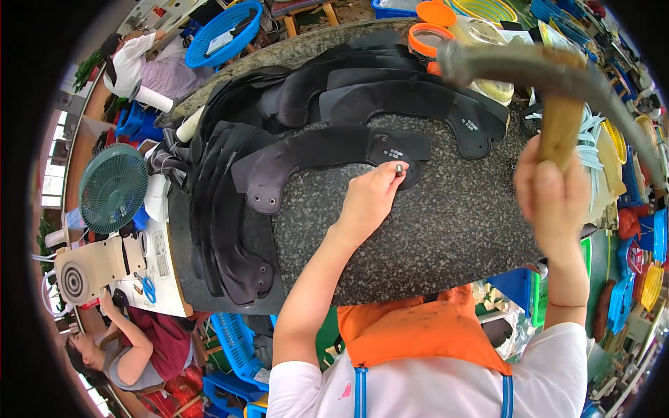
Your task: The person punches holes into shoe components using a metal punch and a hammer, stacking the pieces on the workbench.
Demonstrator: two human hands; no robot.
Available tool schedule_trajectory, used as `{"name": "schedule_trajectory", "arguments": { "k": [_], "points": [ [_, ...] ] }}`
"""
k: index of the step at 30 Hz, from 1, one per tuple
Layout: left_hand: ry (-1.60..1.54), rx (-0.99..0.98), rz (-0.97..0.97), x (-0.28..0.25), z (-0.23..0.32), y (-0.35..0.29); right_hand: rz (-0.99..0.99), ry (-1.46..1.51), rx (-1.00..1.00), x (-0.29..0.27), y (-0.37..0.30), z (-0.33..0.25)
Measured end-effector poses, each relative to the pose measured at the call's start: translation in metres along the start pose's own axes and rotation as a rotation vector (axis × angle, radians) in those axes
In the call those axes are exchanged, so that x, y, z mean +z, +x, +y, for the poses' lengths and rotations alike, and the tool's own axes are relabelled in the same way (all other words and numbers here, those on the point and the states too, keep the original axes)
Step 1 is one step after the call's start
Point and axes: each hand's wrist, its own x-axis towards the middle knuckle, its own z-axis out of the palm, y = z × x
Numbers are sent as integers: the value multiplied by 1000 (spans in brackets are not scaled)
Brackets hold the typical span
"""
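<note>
My left hand (373, 197) pinches a short metal punch (399, 169), its tip end over the right end of a curved black shoe-upper-like piece (327, 148). That piece lies on the speckled stone slab (432, 230), and two metal-ringed holes show at its left end. Raised at the right, my right hand (554, 191) grips the wooden handle of a hammer (516, 70), whose metal head is up above the slab. Under my left fingers the punch's contact with the piece is hidden. A second curved black piece (418, 101) lies just behind.
Stacked black pieces (226, 209) cover the slab's left side, and more lie along the back. Orange-lidded jars (426, 38) stand at the far edge. A green fan (113, 188) and a sewing machine (90, 268) are at the left, where two other people sit.
</note>
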Motion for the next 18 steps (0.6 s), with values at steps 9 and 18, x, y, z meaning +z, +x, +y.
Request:
{"name": "schedule_trajectory", "arguments": {
  "k": [9, 18],
  "points": [
    [-469, -543, 13, -5, 7, 20, -454, -705, -67, 32, -17, 82],
    [-471, -429, 47, 15, -5, 23, -382, -579, -10, 10, 3, 59]
  ]
}}
